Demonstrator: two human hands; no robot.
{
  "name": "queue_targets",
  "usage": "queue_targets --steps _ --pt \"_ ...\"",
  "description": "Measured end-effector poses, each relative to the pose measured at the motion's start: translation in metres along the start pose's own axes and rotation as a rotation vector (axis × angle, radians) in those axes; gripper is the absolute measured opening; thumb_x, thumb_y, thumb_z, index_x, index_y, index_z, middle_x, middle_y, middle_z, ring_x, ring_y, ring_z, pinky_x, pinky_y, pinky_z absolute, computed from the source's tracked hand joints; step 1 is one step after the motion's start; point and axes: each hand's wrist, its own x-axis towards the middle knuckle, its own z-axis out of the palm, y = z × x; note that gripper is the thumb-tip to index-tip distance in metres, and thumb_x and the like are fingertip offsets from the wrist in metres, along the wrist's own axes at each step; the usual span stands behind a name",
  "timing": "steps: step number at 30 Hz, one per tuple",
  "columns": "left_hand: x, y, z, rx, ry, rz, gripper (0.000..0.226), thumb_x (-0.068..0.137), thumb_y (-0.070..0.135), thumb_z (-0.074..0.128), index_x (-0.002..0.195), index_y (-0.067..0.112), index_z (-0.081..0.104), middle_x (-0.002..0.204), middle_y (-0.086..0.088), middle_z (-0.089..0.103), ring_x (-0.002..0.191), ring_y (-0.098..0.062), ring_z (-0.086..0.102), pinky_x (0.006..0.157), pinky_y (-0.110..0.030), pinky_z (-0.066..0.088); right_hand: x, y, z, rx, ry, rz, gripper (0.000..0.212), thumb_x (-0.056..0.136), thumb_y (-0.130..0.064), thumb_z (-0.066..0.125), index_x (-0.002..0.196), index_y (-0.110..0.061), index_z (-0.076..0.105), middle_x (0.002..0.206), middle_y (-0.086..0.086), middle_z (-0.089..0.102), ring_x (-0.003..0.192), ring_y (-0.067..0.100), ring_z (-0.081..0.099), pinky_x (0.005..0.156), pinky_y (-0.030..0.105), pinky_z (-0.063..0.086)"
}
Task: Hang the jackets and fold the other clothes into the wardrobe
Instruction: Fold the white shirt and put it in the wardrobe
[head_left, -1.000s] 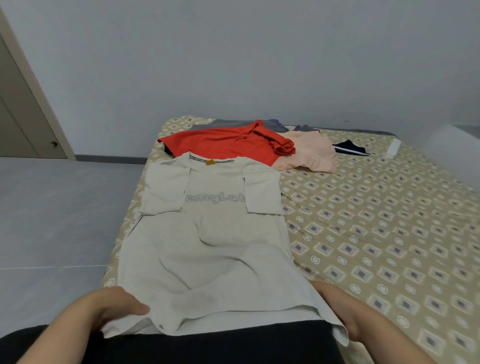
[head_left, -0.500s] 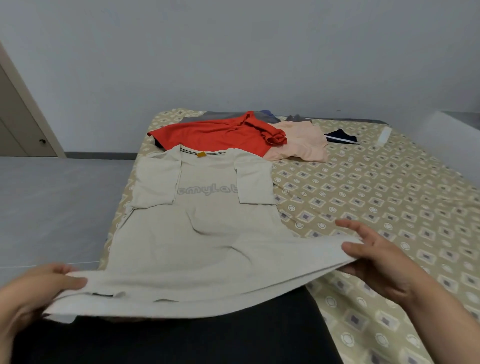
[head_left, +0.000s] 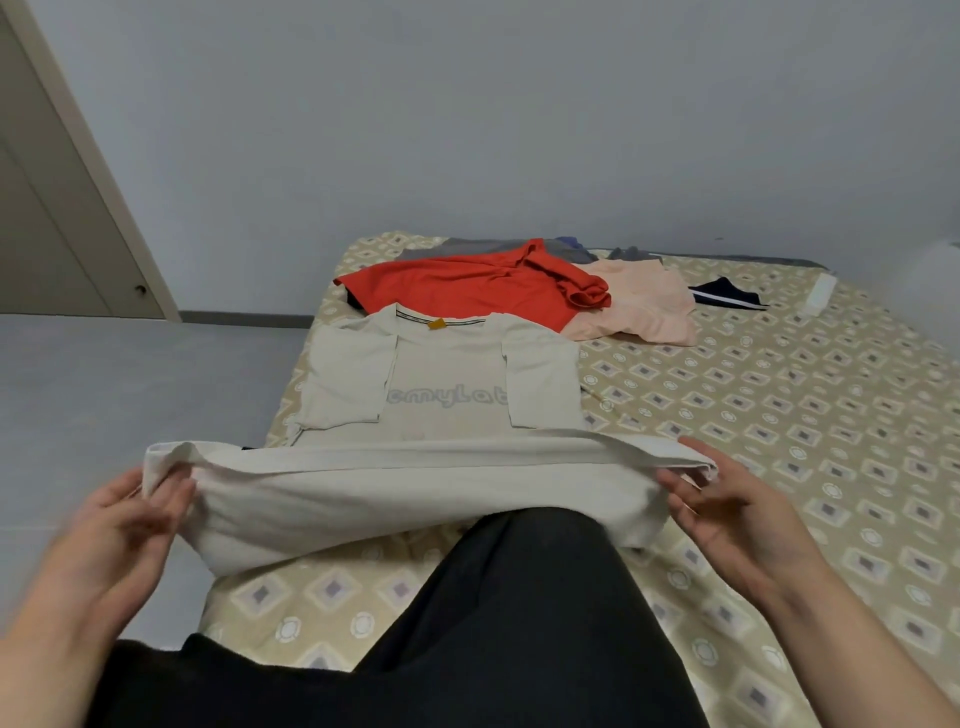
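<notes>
So my left hand (head_left: 119, 525) and right hand (head_left: 737, 514) each pinch a hem corner of the beige tee (head_left: 447, 379), collar (head_left: 440, 323) straight ahead.

A bedroom in a home: a bed (head_left: 857, 519) with a patterned sheet (head_left: 753, 395) spreads under and beyond the left hand (head_left: 104, 525) and right hand (head_left: 737, 514), with loose clothes (head_left: 467, 286) heaped at its far end. Well left of the left hand stands a door (head_left: 52, 234), with bare floor (head_left: 130, 389) and a plain wall (head_left: 519, 130).

Beige T-shirt (head_left: 447, 395) on bed (head_left: 779, 415), hem raised: left grip (head_left: 119, 525) pinches its near-left corner, right grip (head_left: 727, 499) its near-right; red shirt (head_left: 467, 286) just beyond its collar.
</notes>
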Motion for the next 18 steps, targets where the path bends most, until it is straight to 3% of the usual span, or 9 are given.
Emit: queue_targets --steps 3,6,9,11,13,18 --pt "0.011 0.003 0.021 0.116 0.083 0.015 0.04 0.085 -0.017 0.054 0.116 0.007 0.062 0.102 -0.008 0.068 0.095 -0.015 0.068 0.084 -0.026 0.058 0.024 0.007 0.013 -0.106 0.101 -0.038 0.047 0.088 0.017 0.044 0.112 -0.017 0.065 0.092 0.008 0.076 0.085 0.019 0.074 0.059 0.022 0.057" --pt "0.021 -0.004 0.038 0.207 0.161 0.043 0.014 0.088 -0.002 0.065 0.092 0.011 0.066 0.086 -0.005 0.063 0.08 -0.017 0.059 0.067 -0.022 0.055 0.054 0.008 0.023 -0.096 0.253 -0.058 0.011 0.099 -0.01 0.056 0.1 -0.016 0.065 0.075 0.002 0.074 0.062 0.01 0.07 0.052 0.017 0.054" --pt "0.04 -0.008 0.048 0.201 0.223 -0.004 0.009 0.092 0.013 0.067 0.083 0.015 0.066 0.074 -0.002 0.057 0.059 -0.01 0.05 0.045 -0.011 0.047 0.084 0.003 0.028 -0.072 0.337 -0.055 0.013 0.099 -0.026 0.058 0.091 -0.017 0.062 0.064 0.0 0.07 0.048 0.007 0.06 0.044 0.017 0.049" --pt "0.055 -0.005 0.056 0.185 0.233 -0.02 0.008 0.093 0.017 0.067 0.085 0.014 0.066 0.071 -0.003 0.054 0.046 -0.005 0.051 0.043 -0.011 0.046 0.104 -0.002 0.029 -0.111 0.379 -0.045 0.021 0.1 -0.029 0.057 0.081 -0.021 0.051 0.047 -0.005 0.051 0.036 0.007 0.041 0.034 0.017 0.034" --pt "0.074 0.0 0.065 0.169 0.244 -0.029 0.008 0.093 0.018 0.066 0.086 0.014 0.066 0.072 -0.004 0.054 0.038 -0.002 0.05 0.042 -0.012 0.046 0.127 -0.008 0.031 -0.181 0.403 -0.026 0.026 0.102 -0.029 0.053 0.079 -0.023 0.042 0.042 -0.007 0.036 0.033 0.007 0.028 0.033 0.018 0.022" --pt "0.137 0.013 0.095 0.16 0.27 -0.02 0.011 0.094 0.018 0.065 0.087 0.01 0.064 0.063 -0.004 0.065 0.044 -0.004 0.061 0.045 -0.017 0.053 0.191 -0.03 0.041 -0.376 0.405 0.085 0.019 0.103 -0.033 0.049 0.088 -0.022 0.051 0.046 -0.005 0.041 0.036 0.008 0.034 0.034 0.018 0.027"
